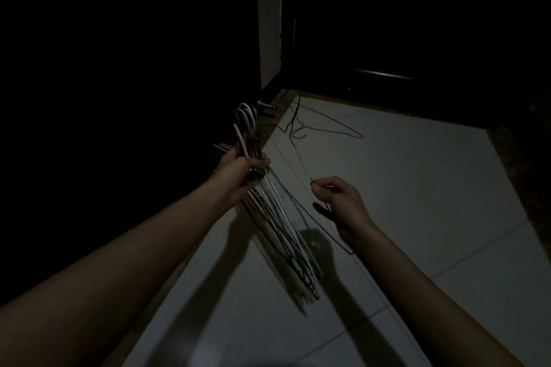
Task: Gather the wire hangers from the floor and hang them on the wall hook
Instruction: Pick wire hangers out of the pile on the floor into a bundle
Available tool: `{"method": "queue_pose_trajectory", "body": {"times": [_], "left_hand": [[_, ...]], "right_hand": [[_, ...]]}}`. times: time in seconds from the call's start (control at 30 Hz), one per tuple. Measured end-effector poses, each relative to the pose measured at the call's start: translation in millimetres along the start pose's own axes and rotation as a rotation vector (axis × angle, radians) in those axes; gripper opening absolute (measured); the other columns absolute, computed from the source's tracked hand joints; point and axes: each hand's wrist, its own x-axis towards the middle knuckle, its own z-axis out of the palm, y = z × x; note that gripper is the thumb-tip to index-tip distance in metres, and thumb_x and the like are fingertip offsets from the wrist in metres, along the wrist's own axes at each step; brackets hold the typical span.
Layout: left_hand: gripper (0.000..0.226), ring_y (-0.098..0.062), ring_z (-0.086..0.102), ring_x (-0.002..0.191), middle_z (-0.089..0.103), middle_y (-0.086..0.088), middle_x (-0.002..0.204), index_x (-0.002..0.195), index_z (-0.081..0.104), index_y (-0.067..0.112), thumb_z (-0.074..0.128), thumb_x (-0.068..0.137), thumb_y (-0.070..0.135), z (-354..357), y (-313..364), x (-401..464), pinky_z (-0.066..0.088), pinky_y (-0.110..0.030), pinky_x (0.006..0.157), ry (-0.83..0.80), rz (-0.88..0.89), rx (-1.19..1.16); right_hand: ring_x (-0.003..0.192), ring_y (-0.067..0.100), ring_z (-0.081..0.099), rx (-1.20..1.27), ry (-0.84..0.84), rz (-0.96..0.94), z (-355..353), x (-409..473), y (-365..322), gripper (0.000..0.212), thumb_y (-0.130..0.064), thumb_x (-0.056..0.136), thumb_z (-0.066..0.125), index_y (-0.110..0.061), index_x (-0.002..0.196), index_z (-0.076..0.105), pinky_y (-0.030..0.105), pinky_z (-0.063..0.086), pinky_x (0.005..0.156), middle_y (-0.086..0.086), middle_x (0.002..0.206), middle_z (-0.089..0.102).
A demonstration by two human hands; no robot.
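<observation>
My left hand (pixel 243 171) grips a bundle of several wire hangers (pixel 280 217), white, pink, green and dark, with their hooks pointing up and away and their bodies slanting down toward me over the floor. To its right, my right hand (pixel 340 202) pinches a single thin dark hanger (pixel 299 155); its wire runs up from the fingers toward the far corner and loops down below the hand. Another wire hanger (pixel 331 125) lies flat on the pale tiles near the far corner. No wall hook is visible.
The room is very dim. Pale floor tiles (pixel 417 202) fill the right half. A dark wall or door covers the left, a pale wall strip (pixel 268 24) stands in the corner, and dark furniture (pixel 402 39) lines the back. A door stop (pixel 266 105) sticks out near the hooks.
</observation>
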Motion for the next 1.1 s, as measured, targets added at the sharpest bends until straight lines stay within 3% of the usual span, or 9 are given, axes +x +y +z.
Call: {"method": "queue_pose_trajectory", "body": {"times": [0.07,0.17,0.33,0.5,0.57,0.63,0.87,0.97,1.1], "left_hand": [[0.049,-0.015,0.063,0.081,0.063,-0.005,0.086,0.117,0.054,0.012,0.049,0.08,-0.021,5.7,2.6,0.8,0.053,-0.027,0.068,0.02,-0.009,-0.023],[0.043,-0.016,0.062,0.08,0.062,-0.005,0.086,0.11,0.056,0.01,0.05,0.08,-0.021,14.2,11.9,-1.5,0.053,-0.026,0.065,0.057,-0.013,-0.022],[0.044,-0.014,0.057,0.066,0.058,-0.006,0.078,0.113,0.054,0.008,0.047,0.08,-0.021,31.8,30.7,-4.9,0.048,-0.015,0.042,0.095,0.017,0.042],[0.04,-0.017,0.056,0.071,0.058,-0.008,0.082,0.109,0.052,0.008,0.05,0.081,-0.019,38.4,45.9,-1.1,0.05,-0.016,0.043,0.083,0.018,0.085],[0.043,-0.018,0.059,0.075,0.062,-0.012,0.094,0.118,0.052,0.005,0.054,0.081,-0.016,39.9,50.6,5.5,0.053,-0.021,0.047,0.076,0.011,0.086],[0.045,-0.016,0.061,0.073,0.063,-0.012,0.093,0.125,0.05,0.003,0.056,0.083,-0.012,44.7,51.3,10.0,0.053,-0.021,0.046,0.085,0.004,0.053],[0.041,-0.016,0.06,0.066,0.059,-0.01,0.083,0.123,0.051,-0.002,0.06,0.083,-0.008,61.5,41.0,28.8,0.05,-0.019,0.041,0.017,-0.023,0.036],[0.034,-0.018,0.059,0.063,0.056,-0.012,0.079,0.111,0.05,0.004,0.06,0.082,-0.011,62.4,40.4,44.9,0.05,-0.02,0.04,0.001,-0.024,0.001],[0.035,-0.017,0.06,0.066,0.058,-0.011,0.082,0.114,0.052,0.002,0.061,0.082,-0.009,53.0,48.2,69.3,0.048,-0.018,0.039,-0.064,-0.018,0.012]], "right_hand": [[0.083,0.013,0.056,0.043,-0.043,0.012,4.8,-3.0,-1.6,0.006,-0.002,0.09,0.056,-0.005,0.085,0.059,0.032,0.051,0.086,0.001,0.085,0.058],[0.086,0.016,0.059,0.044,-0.117,0.014,8.7,-2.3,-5.4,0.006,-0.004,0.089,0.057,-0.007,0.084,0.06,0.031,0.054,0.081,0.003,0.087,0.061],[0.084,0.015,0.062,-0.018,-0.175,-0.027,15.8,2.0,-23.0,0.01,-0.006,0.091,0.054,-0.009,0.084,0.059,0.023,0.049,0.066,0.005,0.089,0.063],[0.077,0.016,0.06,-0.005,-0.19,-0.01,20.2,8.8,-36.0,0.007,-0.004,0.091,0.054,-0.003,0.092,0.061,0.018,0.049,0.056,0.009,0.088,0.061],[0.072,0.015,0.059,-0.008,-0.194,-0.003,18.7,11.2,-40.1,0.006,-0.004,0.091,0.055,-0.003,0.09,0.061,0.016,0.049,0.052,0.007,0.083,0.061],[0.067,0.014,0.057,-0.012,-0.184,-0.017,15.0,11.8,-42.6,0.006,-0.003,0.09,0.056,-0.004,0.086,0.061,0.013,0.048,0.049,0.006,0.078,0.06],[0.065,0.016,0.06,-0.016,-0.119,0.003,2.7,18.7,-47.3,0.009,0.0,0.088,0.058,-0.006,0.081,0.059,0.017,0.05,0.048,0.01,0.082,0.064],[0.066,0.017,0.062,-0.033,-0.103,0.005,5.6,25.9,-49.5,0.005,0.001,0.09,0.055,-0.003,0.09,0.058,0.018,0.052,0.05,0.01,0.082,0.066],[0.069,0.018,0.063,-0.164,-0.118,-0.012,20.4,39.2,-59.6,0.008,0.002,0.09,0.054,-0.002,0.096,0.055,0.022,0.055,0.055,0.013,0.086,0.065]]}}
